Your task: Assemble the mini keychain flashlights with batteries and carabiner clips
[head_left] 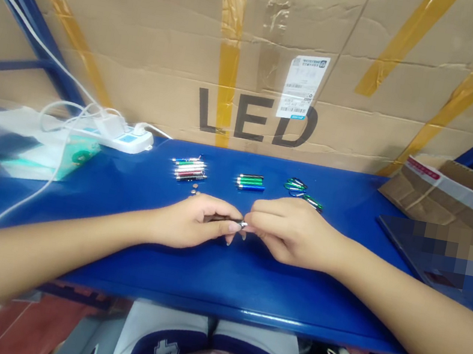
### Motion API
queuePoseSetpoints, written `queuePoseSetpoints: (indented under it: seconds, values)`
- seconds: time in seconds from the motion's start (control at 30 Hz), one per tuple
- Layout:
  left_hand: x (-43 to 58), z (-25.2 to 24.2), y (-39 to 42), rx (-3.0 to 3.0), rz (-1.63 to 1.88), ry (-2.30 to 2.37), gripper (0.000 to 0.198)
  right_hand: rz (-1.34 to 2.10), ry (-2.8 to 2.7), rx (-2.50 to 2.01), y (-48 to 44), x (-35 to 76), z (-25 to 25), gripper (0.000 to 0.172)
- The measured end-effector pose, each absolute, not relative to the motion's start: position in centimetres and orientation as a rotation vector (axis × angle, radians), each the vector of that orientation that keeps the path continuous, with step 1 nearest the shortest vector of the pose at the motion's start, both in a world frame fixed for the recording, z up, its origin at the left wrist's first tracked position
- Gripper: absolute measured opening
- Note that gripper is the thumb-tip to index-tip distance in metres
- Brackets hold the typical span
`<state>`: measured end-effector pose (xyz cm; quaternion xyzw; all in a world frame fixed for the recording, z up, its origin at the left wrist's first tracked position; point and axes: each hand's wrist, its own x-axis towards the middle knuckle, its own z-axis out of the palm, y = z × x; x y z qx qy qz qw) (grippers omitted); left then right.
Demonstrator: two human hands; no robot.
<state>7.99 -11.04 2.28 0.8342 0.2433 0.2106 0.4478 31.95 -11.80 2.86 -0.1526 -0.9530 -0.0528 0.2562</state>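
Over the middle of the blue table, my left hand (185, 220) is closed around a small dark metal tube with a silver end (243, 224), mostly hidden by the fingers. My right hand (295, 230) meets it fingertip to fingertip and pinches at the silver end; what else those fingers cover cannot be seen. Beyond the left hand lies a row of slim coloured metal tubes (191, 169), with a few small round copper-coloured pieces (195, 188) in front of it. A shorter group of green, blue and black tubes (251, 182) sits further right. Green and blue carabiner-like clips (296, 186) lie behind my right hand.
A white power strip (131, 139) with plugs and cables stands at the back left, beside a green-and-white soft packet (61, 158). At right are an open cardboard box (462, 192) and a dark flat object (412, 244). A large carton marked LED (170, 55) rises behind the table (217, 283).
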Motion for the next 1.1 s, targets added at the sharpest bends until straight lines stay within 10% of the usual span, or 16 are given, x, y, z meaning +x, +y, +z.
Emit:
queuePoseSetpoints:
  seconds: [0.37,0.7,1.1]
  values:
    - [7.9,2.4,-11.7,2.476,0.68,0.604,0.021,0.184,-2.488,-0.536,-12.3,31.1,2.1,0.025]
    - [7.8,2.7,-11.0,1.637,0.236,0.566,0.033,0.039,-2.584,-0.364,-12.8,31.3,3.0,0.024]
    - [7.9,2.4,-12.0,2.604,0.851,0.566,0.016,0.542,-2.327,-0.689,-13.0,30.4,2.7,0.027]
